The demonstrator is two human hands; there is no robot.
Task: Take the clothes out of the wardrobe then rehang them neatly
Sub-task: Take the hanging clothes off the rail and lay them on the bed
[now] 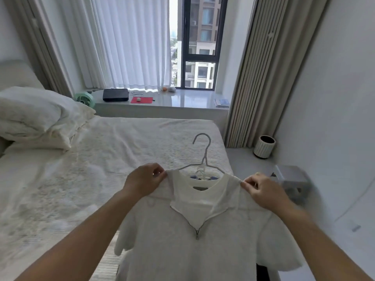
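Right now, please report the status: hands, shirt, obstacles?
Left hand and right hand pinch the white shirt shoulders. Shirt on hanger, above bed. Nothing obstructs.

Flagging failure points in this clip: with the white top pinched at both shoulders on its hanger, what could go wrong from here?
1. The left hand and right hand only pinch the shoulder tips of the white zip-neck top; a slip could drop one shoulder off the wire hanger.
2. Neither hand holds the hanger, so it may tilt or slide out.
3. The open zipper leaves a wide neck, so the top may hang crooked.
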